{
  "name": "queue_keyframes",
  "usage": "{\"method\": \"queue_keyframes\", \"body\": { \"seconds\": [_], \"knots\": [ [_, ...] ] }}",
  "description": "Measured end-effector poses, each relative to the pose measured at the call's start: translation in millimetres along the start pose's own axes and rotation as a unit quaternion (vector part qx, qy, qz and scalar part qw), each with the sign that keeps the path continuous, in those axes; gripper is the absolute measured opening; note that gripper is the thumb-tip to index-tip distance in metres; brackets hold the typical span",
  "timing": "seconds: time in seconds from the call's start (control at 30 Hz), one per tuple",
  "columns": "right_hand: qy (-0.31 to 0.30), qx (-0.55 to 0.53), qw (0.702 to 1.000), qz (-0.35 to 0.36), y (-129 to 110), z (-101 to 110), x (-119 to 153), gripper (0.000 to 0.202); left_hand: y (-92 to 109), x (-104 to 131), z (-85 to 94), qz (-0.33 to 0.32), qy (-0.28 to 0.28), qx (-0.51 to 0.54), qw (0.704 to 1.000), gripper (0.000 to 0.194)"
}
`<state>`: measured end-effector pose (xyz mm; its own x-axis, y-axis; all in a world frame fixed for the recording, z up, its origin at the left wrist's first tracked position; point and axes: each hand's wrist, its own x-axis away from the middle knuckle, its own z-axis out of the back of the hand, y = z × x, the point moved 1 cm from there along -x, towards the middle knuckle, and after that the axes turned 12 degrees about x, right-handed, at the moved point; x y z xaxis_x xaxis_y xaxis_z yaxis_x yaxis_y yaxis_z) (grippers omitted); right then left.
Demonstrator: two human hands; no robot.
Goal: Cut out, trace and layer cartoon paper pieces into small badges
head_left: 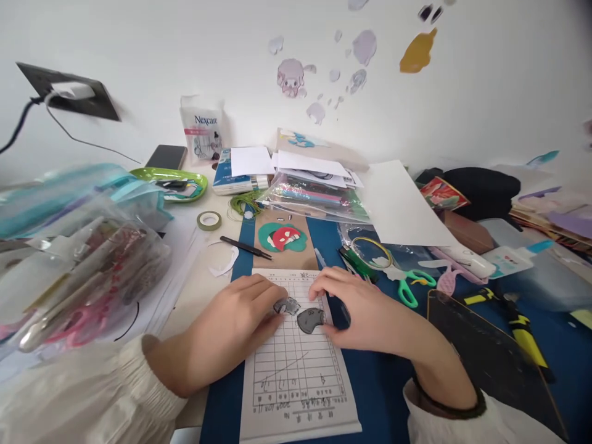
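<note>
Two small dark grey cut-out pieces are over a printed form (296,382) on the blue mat. My left hand (235,320) pinches the left grey piece (287,306) at its left edge between thumb and fingers. The right grey piece (309,320) has a curved outline and faint marks. My right hand (361,308) has its thumb at that piece's right edge and its fingers curled above it. Beyond the form, a brown sheet (263,259) bears a teal and red cut-out (283,237). Black tweezers (245,247) lie to its left.
Green scissors (414,287), yellow-black pliers (522,333) and a dark board (490,357) lie on the right. Green tape (209,220) and filled plastic bags (92,265) are on the left. Papers and a clear pouch (314,197) are stacked near the wall.
</note>
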<state>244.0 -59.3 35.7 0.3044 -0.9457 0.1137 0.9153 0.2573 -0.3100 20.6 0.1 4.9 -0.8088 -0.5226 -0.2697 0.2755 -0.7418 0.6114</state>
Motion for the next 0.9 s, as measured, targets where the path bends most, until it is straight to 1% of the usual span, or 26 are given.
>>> {"method": "queue_keyframes", "body": {
  "seconds": [0.17, 0.33, 0.43, 0.53, 0.63, 0.7, 0.77, 0.9],
  "knots": [
    [0.027, 0.076, 0.997, 0.006, -13, -9, -3, 0.021, -4, 1, 0.1, 0.011, 0.04, 0.017, 0.999, 0.021],
    [0.087, 0.153, 0.983, 0.046, -19, -13, -2, 0.016, -5, -3, -1.2, 0.019, 0.033, 0.025, 0.999, 0.023],
    [0.106, 0.175, 0.978, 0.045, -21, -13, -1, 0.011, -2, -6, -2.1, 0.037, 0.035, 0.03, 0.998, 0.023],
    [0.114, 0.174, 0.978, 0.034, -21, -14, 0, 0.01, 2, -7, -2.7, 0.053, 0.03, 0.036, 0.998, 0.023],
    [0.096, 0.165, 0.981, 0.016, -17, -13, 1, 0.008, 3, -8, -3.0, 0.06, 0.037, 0.044, 0.997, 0.024],
    [0.072, 0.134, 0.988, -0.001, -15, -12, 2, 0.01, 3, -7, -2.7, 0.062, 0.04, 0.048, 0.996, 0.024],
    [0.065, 0.093, 0.994, -0.007, -14, -9, 2, 0.013, 2, -6, -1.4, 0.059, 0.038, 0.044, 0.997, 0.025],
    [0.1, 0.04, 0.994, 0.009, -19, -9, -2, 0.015, -1, -4, 2.5, 0.058, 0.037, 0.018, 0.997, 0.027]
  ]
}}
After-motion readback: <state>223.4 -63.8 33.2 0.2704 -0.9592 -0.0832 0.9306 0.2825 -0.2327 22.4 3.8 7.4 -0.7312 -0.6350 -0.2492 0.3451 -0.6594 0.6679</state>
